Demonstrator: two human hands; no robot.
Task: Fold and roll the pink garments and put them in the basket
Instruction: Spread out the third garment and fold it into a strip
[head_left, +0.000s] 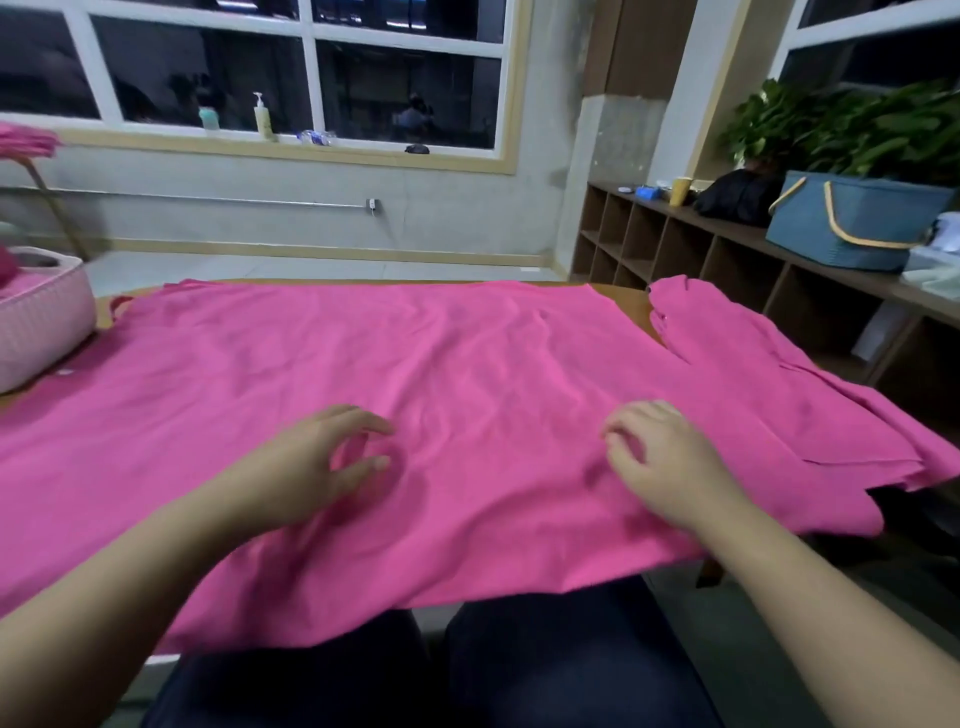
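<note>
A large pink garment (467, 364) lies spread flat over the table, its near edge hanging over my lap. More pink cloth (753, 374) is stacked at the right end of the table. My left hand (317, 462) hovers just above the garment's middle, fingers loosely curled and holding nothing. My right hand (660, 457) is beside it to the right, fingers also loosely bent over the cloth, gripping nothing. A pink checked basket (41, 322) stands at the table's left edge with something pink inside.
A wooden cubby shelf (727, 249) runs along the right wall, bearing a blue basket (852, 223), a black bag and plants. A window sill at the back holds bottles. A bare corner of the table (631, 304) shows at the far right.
</note>
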